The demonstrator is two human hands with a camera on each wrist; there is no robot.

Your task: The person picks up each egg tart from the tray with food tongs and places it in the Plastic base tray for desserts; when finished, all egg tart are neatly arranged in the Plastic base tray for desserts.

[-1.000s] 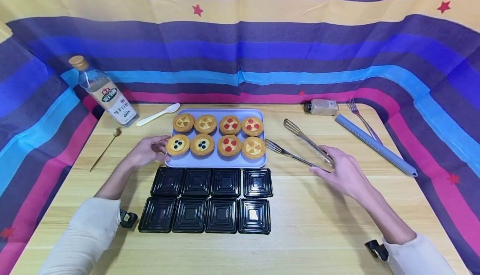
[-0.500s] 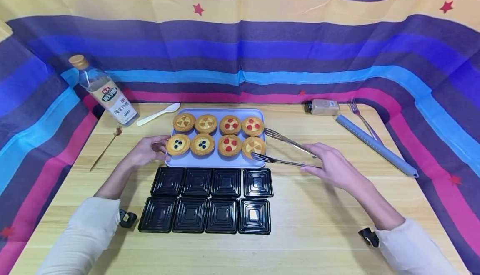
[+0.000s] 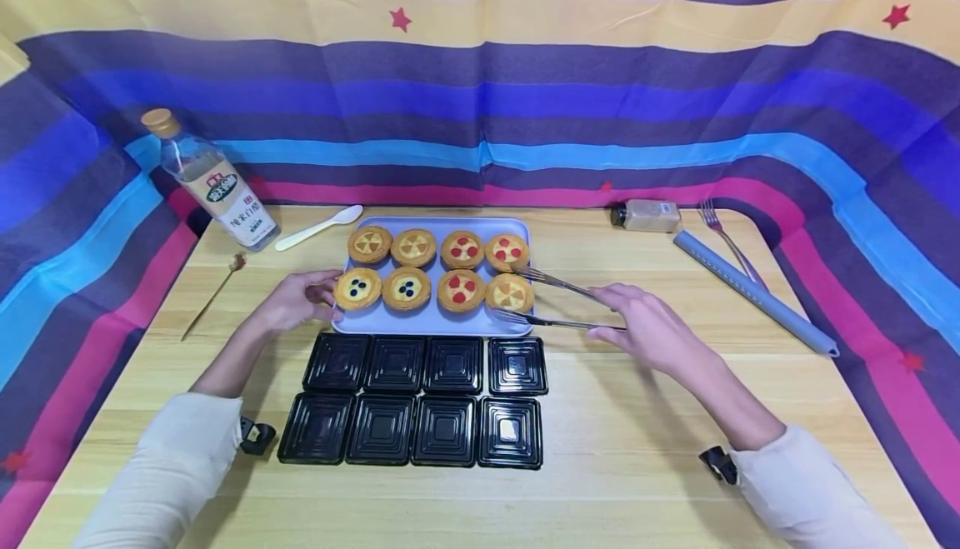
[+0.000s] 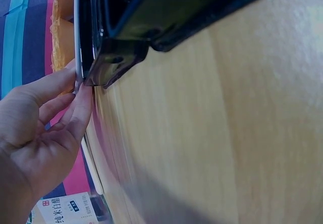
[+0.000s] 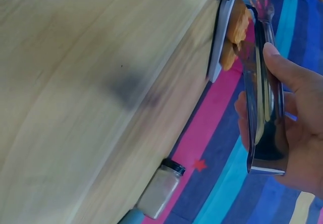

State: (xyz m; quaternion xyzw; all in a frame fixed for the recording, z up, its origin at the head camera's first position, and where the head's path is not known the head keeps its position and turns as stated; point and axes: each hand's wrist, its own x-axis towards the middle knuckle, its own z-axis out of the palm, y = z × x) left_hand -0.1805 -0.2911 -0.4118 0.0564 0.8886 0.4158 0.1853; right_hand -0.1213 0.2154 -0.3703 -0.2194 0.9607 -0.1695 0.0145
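Head view, right hand [image 3: 648, 328] gripping metal tongs [image 3: 555, 301], tips apart around a tart [image 3: 509, 292] on the lilac tray [image 3: 431, 324], left hand [image 3: 296, 301] fingers relaxed at tray edge; left wrist view, fingertips [image 4: 83, 95] touching tray rim [image 4: 77, 42]; right wrist view, fingers curled round tongs [image 5: 262, 82].

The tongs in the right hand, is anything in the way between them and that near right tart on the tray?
Nothing visible: the tongs in the right hand already straddle the tart at the tray's near right corner, jaws apart.
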